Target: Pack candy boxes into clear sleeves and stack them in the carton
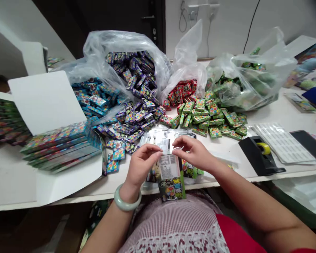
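1. Fingers of the left hand are pinched at the top of a printed packet, which sits between both hands at the table edge.
2. Right hand, just beside that top: thumb and forefinger seem closed on a thin pale strip.
3. Done, as I judge it: the open carton, left of the packet, already bears stacked packs.
4. Remaining, I'd say: loose blue boxes and purple boxes beyond the packet to its left, red boxes behind it, green boxes behind to its right.
5. I can't tell whether the packet is filled or sealed; the tape dispenser stands untouched to its right.
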Motion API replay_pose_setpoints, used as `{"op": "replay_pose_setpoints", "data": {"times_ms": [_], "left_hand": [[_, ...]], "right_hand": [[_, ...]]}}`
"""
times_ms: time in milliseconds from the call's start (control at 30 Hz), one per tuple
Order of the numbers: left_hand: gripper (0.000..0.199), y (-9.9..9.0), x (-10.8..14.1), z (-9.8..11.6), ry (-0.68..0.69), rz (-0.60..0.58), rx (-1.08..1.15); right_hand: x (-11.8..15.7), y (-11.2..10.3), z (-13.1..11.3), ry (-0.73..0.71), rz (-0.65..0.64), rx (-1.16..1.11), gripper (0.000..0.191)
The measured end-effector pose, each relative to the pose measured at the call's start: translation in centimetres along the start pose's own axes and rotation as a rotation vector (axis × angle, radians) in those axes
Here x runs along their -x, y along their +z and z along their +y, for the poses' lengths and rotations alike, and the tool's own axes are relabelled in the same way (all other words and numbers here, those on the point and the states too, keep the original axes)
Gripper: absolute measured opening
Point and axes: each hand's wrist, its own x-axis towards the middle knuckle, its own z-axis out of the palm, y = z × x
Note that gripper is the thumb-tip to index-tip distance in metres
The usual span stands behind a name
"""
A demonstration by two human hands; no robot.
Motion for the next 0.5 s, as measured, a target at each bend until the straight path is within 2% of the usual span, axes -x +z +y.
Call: {"op": "replay_pose_setpoints", "data": {"times_ms": [100, 233, 333, 500], "left_hand": [[0.011, -0.1, -0.4, -0.1, -0.070, -0.007, 0.072], [0.007, -0.9, -0.3, -0.3, -0.018, -0.086, 0.072], [0.008, -1.7, 0.3, -0.5, 0.064, -0.129, -0.006], [0.005, -2.1, 1.1, -1.3, 0.103, -0.199, -0.011]], "right_hand": [[-0.8, 0.4, -0.6, 0.107, -0.035, -0.069, 0.009], [-1.0, 0.5, -1.0, 0.119, -0.093, -0.033, 0.010], [-0.3, 0.2, -0.9, 0.007, -0.101, 0.080, 0.014], [1.3, 0.3, 0.1, -0.204, -0.133, 0.207, 0.005]]}}
